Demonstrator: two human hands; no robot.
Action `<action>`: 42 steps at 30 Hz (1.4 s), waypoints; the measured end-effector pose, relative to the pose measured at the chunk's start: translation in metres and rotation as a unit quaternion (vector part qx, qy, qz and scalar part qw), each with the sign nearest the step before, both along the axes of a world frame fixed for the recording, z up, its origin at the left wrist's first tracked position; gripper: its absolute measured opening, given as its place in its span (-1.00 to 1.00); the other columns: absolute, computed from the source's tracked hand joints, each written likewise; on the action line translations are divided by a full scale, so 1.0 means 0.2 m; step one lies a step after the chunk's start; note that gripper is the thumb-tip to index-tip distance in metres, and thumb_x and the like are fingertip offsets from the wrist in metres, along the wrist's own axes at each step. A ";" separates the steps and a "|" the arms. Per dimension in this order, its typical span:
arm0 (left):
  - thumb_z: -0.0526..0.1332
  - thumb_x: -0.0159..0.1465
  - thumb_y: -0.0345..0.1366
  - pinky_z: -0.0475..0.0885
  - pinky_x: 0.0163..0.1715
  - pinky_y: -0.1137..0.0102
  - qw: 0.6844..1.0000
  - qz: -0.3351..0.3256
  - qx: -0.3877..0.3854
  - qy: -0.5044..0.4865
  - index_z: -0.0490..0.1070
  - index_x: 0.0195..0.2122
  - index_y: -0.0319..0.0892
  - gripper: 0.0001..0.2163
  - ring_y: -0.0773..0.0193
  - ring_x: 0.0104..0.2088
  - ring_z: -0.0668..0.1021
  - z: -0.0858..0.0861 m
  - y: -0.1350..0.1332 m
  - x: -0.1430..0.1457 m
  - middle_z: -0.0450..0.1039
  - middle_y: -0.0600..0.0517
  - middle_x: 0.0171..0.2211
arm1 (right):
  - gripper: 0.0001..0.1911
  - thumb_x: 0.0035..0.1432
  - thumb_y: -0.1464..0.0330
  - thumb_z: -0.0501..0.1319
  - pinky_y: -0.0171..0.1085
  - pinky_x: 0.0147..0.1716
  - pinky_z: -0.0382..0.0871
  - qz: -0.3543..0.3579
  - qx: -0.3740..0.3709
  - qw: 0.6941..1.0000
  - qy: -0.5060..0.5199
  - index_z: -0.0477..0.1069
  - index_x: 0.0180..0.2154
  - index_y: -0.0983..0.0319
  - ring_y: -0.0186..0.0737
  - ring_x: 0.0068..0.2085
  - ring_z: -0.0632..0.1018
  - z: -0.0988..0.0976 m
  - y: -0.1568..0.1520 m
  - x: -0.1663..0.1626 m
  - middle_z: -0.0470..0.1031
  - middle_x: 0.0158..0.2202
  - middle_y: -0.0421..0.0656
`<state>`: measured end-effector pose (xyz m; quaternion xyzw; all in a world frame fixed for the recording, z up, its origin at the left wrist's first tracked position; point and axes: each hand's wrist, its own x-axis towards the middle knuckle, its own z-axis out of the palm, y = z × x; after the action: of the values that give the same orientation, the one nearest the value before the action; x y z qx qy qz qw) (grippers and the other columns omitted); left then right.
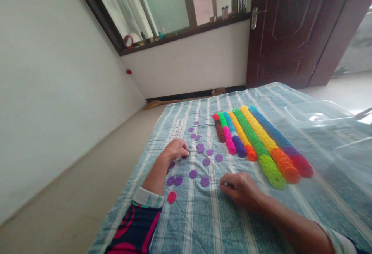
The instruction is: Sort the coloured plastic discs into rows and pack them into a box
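My left hand (176, 148) rests on the striped blue cloth (203, 223), fingers curled and pinched on a dark red disc (185, 155). My right hand (241, 187) lies lower on the cloth, fingers closed; what they hold is hidden. Several loose purple discs (200, 148) lie scattered between and above the hands. A pink disc (171, 197) sits beside my left forearm. Long rows of stacked discs (255, 141) in red, green, blue, yellow and orange lie side by side to the right of the loose ones.
A clear plastic bin (334, 130) stands at the right on the cloth. Beyond are a bare floor, a white wall, a window sill (186, 33) with small items and a dark wooden door (290, 29).
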<state>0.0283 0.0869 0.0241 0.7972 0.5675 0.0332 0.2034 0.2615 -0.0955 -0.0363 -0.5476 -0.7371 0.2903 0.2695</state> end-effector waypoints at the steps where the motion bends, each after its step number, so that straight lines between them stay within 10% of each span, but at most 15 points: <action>1: 0.27 -0.13 -0.35 0.24 -0.51 0.46 1.000 0.005 -0.008 -0.003 0.53 -0.53 -0.21 -0.88 0.27 -0.52 0.48 -0.01 -0.01 -0.01 0.47 0.07 -0.61 | -0.80 0.16 0.33 0.14 -0.35 -0.39 0.18 0.000 0.000 1.000 0.001 0.55 -0.35 0.18 -0.26 -0.40 0.54 0.00 0.00 0.00 0.56 -0.47 -0.19; 42: 0.26 -0.11 -0.32 0.25 -0.49 0.47 0.984 0.007 -0.005 -0.176 0.39 -0.58 -0.23 -0.90 0.37 -0.53 0.38 -0.04 -0.03 0.03 0.36 0.14 -0.62 | -0.80 0.12 0.34 0.17 -0.36 -0.42 0.17 -0.013 0.014 0.999 0.044 0.57 -0.38 0.22 -0.27 -0.44 0.52 -0.01 0.01 0.00 0.55 -0.50 -0.18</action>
<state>0.0337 0.0801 0.0171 0.7739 0.5285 0.1711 0.3039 0.2615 -0.0942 -0.0390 -0.5402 -0.7215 0.2996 0.3129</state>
